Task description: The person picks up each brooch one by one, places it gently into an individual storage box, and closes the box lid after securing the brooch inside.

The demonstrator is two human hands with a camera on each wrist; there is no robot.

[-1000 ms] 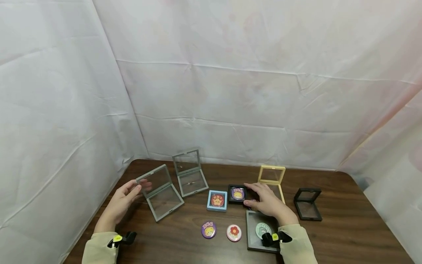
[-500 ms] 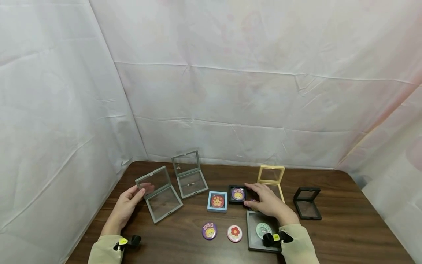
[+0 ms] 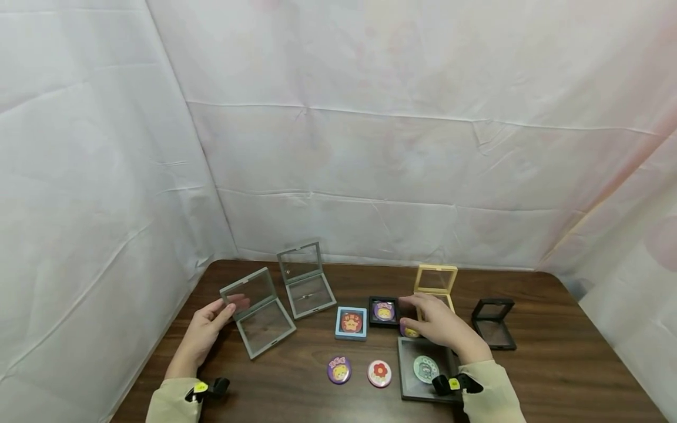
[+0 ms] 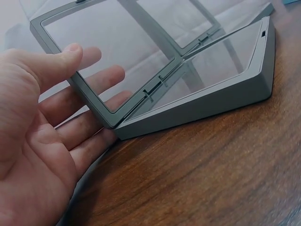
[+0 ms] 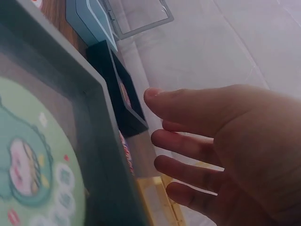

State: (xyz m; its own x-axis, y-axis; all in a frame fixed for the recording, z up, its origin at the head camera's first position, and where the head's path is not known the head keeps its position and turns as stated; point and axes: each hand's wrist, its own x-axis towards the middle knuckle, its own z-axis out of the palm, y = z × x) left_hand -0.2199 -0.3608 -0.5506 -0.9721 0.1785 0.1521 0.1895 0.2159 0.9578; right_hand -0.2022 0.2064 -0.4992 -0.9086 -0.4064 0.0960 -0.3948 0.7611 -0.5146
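Note:
My left hand (image 3: pixel 200 335) holds the raised clear lid of a grey-framed display case (image 3: pixel 265 326) by its left edge. In the left wrist view the thumb lies at the lid's frame, and the fingers (image 4: pixel 101 80) show through the clear pane behind it. My right hand (image 3: pixel 441 324) hovers with fingers spread at the right of a small black display case (image 3: pixel 384 324), which has a purple bear badge inside. Nothing is between its fingers in the right wrist view. Partly under this hand lies another purple badge (image 3: pixel 409 332).
A blue case (image 3: pixel 351 337) with a red star badge sits left of the black one. In front are a purple badge (image 3: pixel 339 371), a flower badge (image 3: pixel 379 373) and a grey case (image 3: pixel 406 385) holding a green badge (image 3: pixel 426 369). Open grey (image 3: pixel 311 294), yellow (image 3: pixel 436 268) and black (image 3: pixel 495 333) cases stand behind.
My right hand has drawn away to the right from the small black case, uncovering more of the purple badge. My left hand has shifted slightly right, its thumb now at the lid's edge.

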